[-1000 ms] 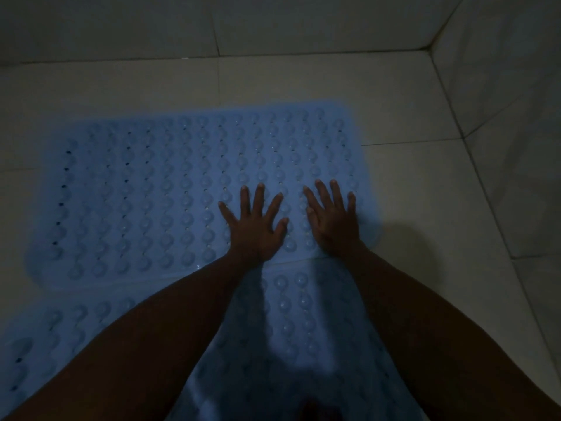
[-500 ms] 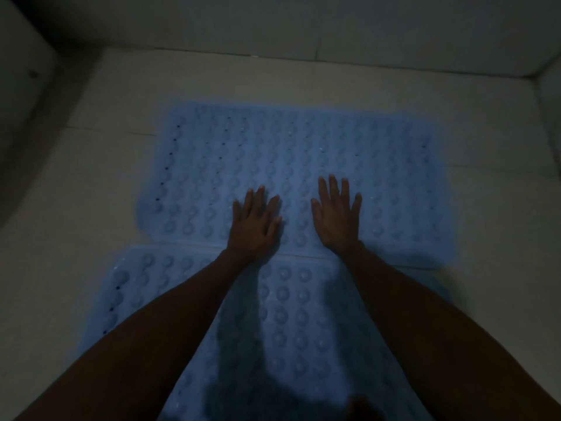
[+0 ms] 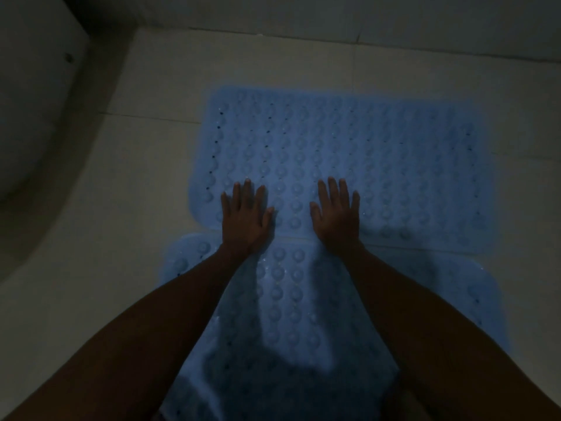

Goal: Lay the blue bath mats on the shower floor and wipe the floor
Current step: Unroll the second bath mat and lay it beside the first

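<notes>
Two blue bath mats with rows of round bumps lie flat on the pale tiled shower floor (image 3: 145,226). The far mat (image 3: 379,153) stretches across the middle of the view; the near mat (image 3: 282,314) lies under my arms, its far edge meeting the far mat's near edge. My left hand (image 3: 244,217) rests palm down, fingers apart, on the near-left part of the far mat. My right hand (image 3: 337,215) lies flat beside it, fingers apart, also on the far mat. Neither hand holds anything.
The room is dim. A wall (image 3: 334,10) runs along the back. A pale curved fixture (image 3: 33,117) stands at the far left, with a dark gap beside it. Bare tile (image 3: 522,208) shows right of the mats.
The view has swung left, so the mats now sit further right and the curved fixture has come into view. Both hands have slid leftward along the far mat's near edge, staying flat.
</notes>
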